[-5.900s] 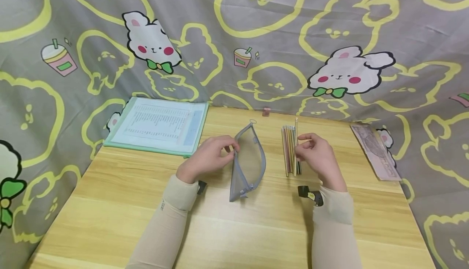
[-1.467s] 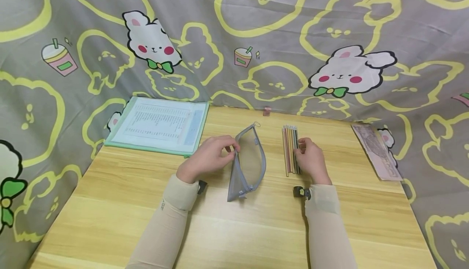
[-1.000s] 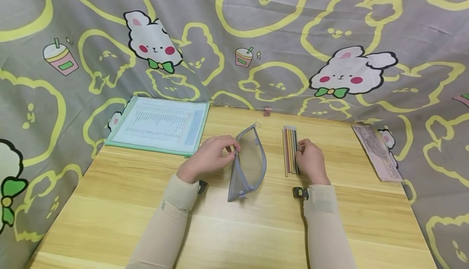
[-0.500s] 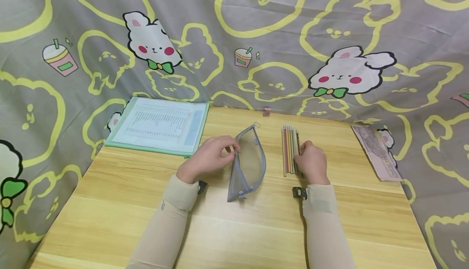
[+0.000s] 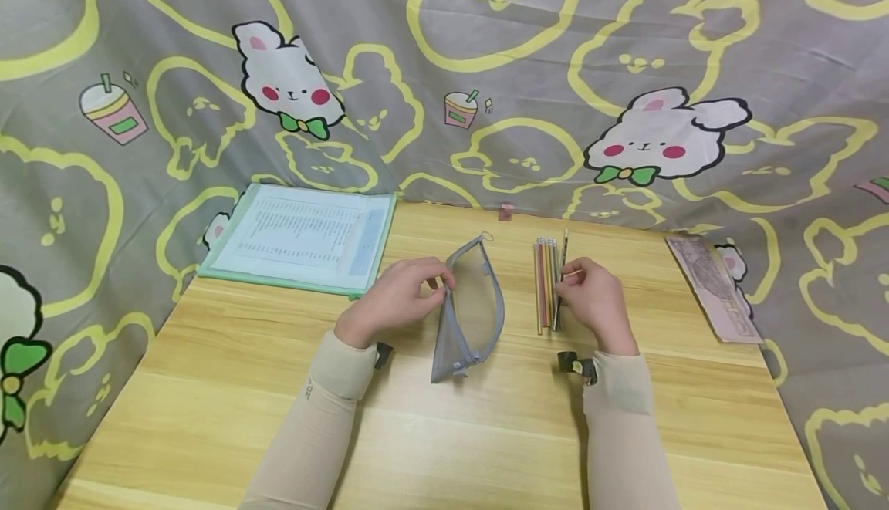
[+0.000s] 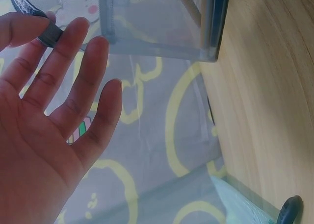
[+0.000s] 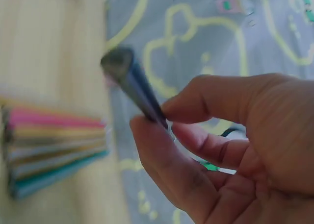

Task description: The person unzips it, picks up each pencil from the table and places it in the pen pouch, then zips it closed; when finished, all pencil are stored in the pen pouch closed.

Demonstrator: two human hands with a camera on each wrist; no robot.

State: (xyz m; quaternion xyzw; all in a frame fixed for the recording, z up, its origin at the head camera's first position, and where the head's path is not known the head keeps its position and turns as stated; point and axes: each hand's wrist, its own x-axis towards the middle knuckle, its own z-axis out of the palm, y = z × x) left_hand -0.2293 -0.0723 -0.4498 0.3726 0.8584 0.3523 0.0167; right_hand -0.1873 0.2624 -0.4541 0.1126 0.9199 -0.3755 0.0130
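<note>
My left hand [image 5: 399, 298] pinches one zip edge of a grey mesh zipper pouch [image 5: 498, 309], whose mouth gapes toward the right. In the left wrist view, thumb and index finger grip that grey edge [image 6: 50, 35] while the other fingers are spread. A tan stick-like strip [image 6: 189, 6] shows through the mesh. Between thumb and fingertips, my right hand [image 5: 596, 298] holds a dark pencil [image 5: 565, 246], tilted up beside the row of pencils [image 5: 544, 286]. Seen from the right wrist, the dark pencil [image 7: 140, 91] points toward the camera, and several coloured pencils [image 7: 59, 145] lie blurred at left.
A green-edged folder [image 5: 305, 240] with a printed sheet lies at the table's back left. On the right edge rests a pinkish banknote-patterned flat item [image 5: 715, 286]. A small pink piece [image 5: 506, 212] sits by the patterned curtain [image 5: 389, 1] behind the wooden table [image 5: 472, 448].
Earliest, my right hand held a gold pencil upright; it then came back to the row without it. Now it has lifted a dark pencil off the row's right side. The left hand stays put.
</note>
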